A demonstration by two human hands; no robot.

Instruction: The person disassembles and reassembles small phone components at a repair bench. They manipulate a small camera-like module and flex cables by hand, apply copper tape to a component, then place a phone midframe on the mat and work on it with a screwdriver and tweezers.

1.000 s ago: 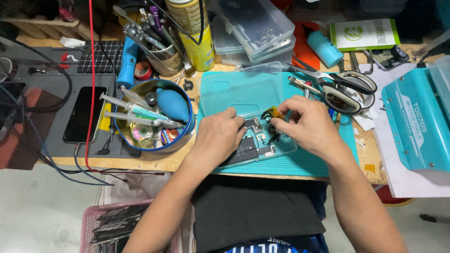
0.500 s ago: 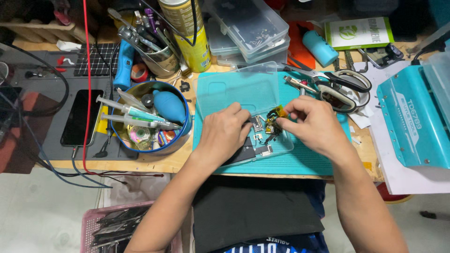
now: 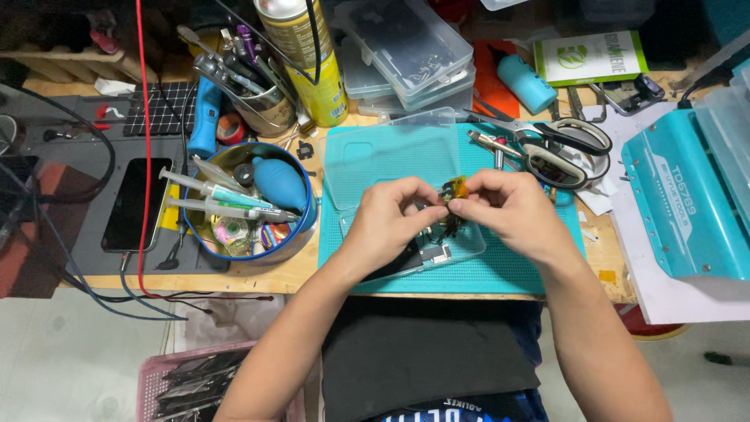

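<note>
While both hands hover over the teal mat (image 3: 539,266), the small amber part (image 3: 454,190) sits pinched between left hand (image 3: 388,221) and right hand (image 3: 512,209), equally near each, above the clear phone case (image 3: 469,248).

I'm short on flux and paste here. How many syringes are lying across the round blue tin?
2. Both lie across the blue tin, left of the left hand: the upper syringe and the lower syringe. Clutter inside may hide more.
</note>
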